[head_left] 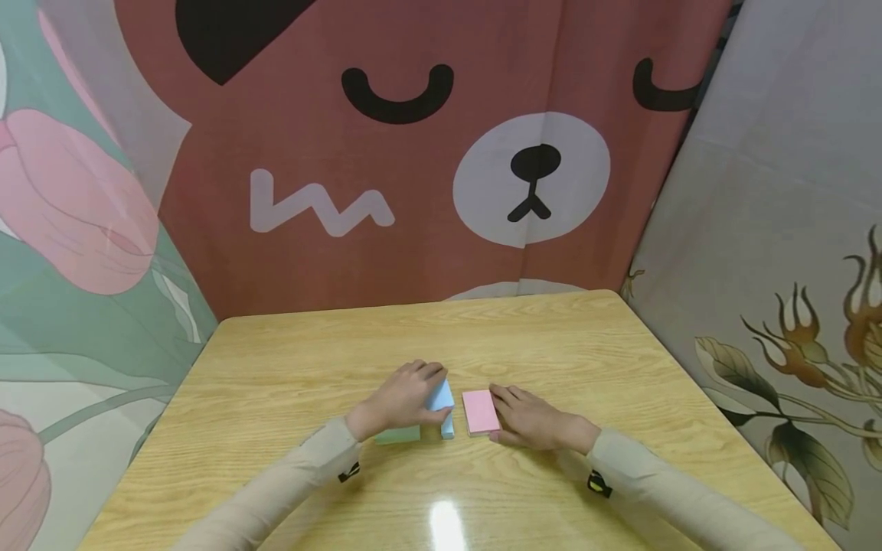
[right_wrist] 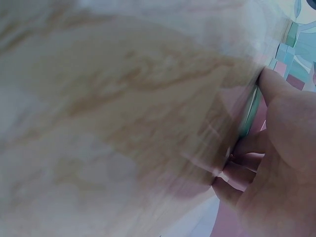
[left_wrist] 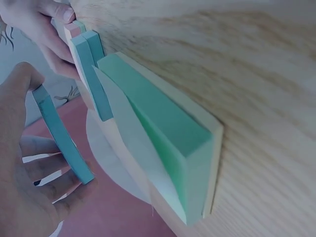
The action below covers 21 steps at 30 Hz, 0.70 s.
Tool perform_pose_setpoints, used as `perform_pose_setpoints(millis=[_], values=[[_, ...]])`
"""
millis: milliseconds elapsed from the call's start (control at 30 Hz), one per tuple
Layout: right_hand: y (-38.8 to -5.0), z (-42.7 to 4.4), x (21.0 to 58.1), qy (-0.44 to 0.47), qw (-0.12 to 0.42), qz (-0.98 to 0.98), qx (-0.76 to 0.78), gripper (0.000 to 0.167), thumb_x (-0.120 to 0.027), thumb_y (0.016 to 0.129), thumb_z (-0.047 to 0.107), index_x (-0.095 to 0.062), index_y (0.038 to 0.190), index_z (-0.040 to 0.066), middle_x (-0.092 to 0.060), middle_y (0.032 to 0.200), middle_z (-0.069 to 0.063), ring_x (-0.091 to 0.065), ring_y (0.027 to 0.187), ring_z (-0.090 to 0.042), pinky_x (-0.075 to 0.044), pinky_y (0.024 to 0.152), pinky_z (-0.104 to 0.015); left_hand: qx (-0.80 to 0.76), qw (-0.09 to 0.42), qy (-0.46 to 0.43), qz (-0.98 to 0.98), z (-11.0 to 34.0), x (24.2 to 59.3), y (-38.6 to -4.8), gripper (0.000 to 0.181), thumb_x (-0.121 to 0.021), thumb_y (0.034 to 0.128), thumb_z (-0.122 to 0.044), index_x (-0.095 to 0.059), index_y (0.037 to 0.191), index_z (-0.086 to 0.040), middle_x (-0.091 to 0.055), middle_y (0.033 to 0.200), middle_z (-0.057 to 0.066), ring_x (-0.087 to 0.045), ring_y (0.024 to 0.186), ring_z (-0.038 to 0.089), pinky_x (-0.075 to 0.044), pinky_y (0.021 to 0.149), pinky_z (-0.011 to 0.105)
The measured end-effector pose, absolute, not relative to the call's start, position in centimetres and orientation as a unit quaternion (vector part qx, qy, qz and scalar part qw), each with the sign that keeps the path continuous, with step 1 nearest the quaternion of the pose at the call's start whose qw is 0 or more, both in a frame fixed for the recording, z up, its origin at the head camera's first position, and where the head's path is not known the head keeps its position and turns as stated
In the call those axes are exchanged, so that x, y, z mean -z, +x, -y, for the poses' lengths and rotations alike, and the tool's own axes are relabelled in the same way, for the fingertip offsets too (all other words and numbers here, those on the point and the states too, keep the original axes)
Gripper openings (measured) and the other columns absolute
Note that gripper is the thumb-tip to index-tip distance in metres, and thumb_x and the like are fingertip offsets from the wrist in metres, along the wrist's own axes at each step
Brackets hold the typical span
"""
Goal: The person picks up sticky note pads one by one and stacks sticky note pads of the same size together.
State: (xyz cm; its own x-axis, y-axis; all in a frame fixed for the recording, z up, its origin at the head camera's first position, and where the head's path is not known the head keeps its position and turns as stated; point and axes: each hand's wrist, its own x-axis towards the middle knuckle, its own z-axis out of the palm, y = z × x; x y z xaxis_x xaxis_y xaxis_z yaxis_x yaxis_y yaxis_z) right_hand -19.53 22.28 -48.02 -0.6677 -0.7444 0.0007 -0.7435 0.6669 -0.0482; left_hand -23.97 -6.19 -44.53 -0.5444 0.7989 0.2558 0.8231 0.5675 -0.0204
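In the head view, my left hand [head_left: 406, 396] holds a light-blue sticky note pad [head_left: 441, 394] between thumb and fingers, raised above another blue pad [head_left: 448, 428] on the table. A green pad [head_left: 401, 435] lies partly under that hand. In the left wrist view, the green pad [left_wrist: 153, 101] rests on a cream layer [left_wrist: 216, 163], its top sheet lifting at one side. My right hand [head_left: 534, 419] grips the right side of the pink pad [head_left: 480, 411], thumb at the near edge and fingers at the far corner. A green edge [right_wrist: 251, 111] shows beside those fingers in the right wrist view.
The wooden table [head_left: 331, 344] reaches back to a curtain with a bear print [head_left: 413, 168]. Printed cloths hang at the left [head_left: 76, 199] and right [head_left: 779, 191]. A bright glare spot [head_left: 446, 524] lies on the table's near part.
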Motion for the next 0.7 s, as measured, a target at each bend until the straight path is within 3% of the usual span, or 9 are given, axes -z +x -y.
perform_pose_setpoints(millis=[267,700], values=[[-19.8,-22.3,48.3,-0.400,0.015,-0.916,0.019,0.071,-0.045,0.105,0.044,-0.038,0.143,-0.015,-0.034,0.149,-0.033,-0.037,0.136,-0.042,-0.031,0.110,-0.052,0.044,0.117,-0.470,0.874,5.4,44.2,-23.9,0.067,-0.061,0.0915,-0.051,-0.058,0.135,0.000,-0.058,0.134,0.014,-0.059,0.114,0.029,-0.047,0.098,0.043],[-19.7,-22.3,48.3,-0.407,0.012,-0.913,0.015,0.069,-0.047,0.105,0.041,-0.039,0.142,-0.016,-0.035,0.148,-0.033,-0.039,0.134,-0.041,-0.036,0.108,-0.050,0.039,0.117,-0.477,0.870,4.0,43.9,-24.1,0.067,-0.059,0.0925,-0.053,-0.057,0.136,-0.002,-0.057,0.135,0.011,-0.058,0.112,0.026,-0.050,0.094,0.040]])
